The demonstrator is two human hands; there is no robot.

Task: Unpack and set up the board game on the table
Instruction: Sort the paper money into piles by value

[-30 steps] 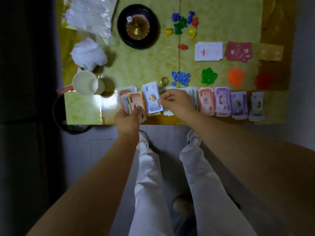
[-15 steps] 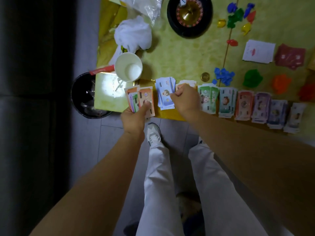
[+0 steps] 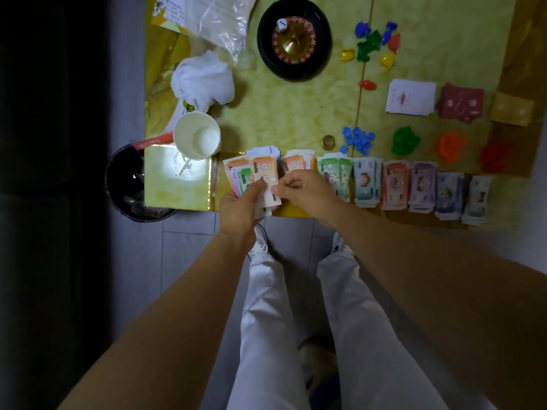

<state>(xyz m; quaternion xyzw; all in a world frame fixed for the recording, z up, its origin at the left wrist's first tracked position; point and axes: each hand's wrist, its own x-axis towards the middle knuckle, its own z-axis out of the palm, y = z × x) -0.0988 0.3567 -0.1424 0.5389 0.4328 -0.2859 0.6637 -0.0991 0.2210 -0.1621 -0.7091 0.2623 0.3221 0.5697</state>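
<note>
My left hand (image 3: 239, 211) grips a fanned stack of play money (image 3: 241, 176) at the table's near edge. My right hand (image 3: 305, 192) pinches the top orange banknote (image 3: 264, 173) of that fan. To the right, several sorted banknote piles (image 3: 395, 184) lie in a row along the edge. Behind them sit heaps of blue (image 3: 358, 140), green (image 3: 405, 141), orange (image 3: 451, 145) and red (image 3: 495, 156) tokens, a gold coin (image 3: 328, 142), white cards (image 3: 410, 97) and red cards (image 3: 461, 103). A black roulette wheel (image 3: 294, 39) holds a white die (image 3: 281, 25).
A white paper cup (image 3: 197, 134) stands left of the money, with crumpled white tissue (image 3: 204, 79) and a clear plastic bag (image 3: 219, 19) behind it. A black bin (image 3: 127, 184) stands on the floor at the table's left corner. Coloured pawns (image 3: 371, 45) lie right of the wheel.
My right hand left the blue banknotes on the table and came back to the fan, where it now pinches an orange note. The camera view shifted left.
</note>
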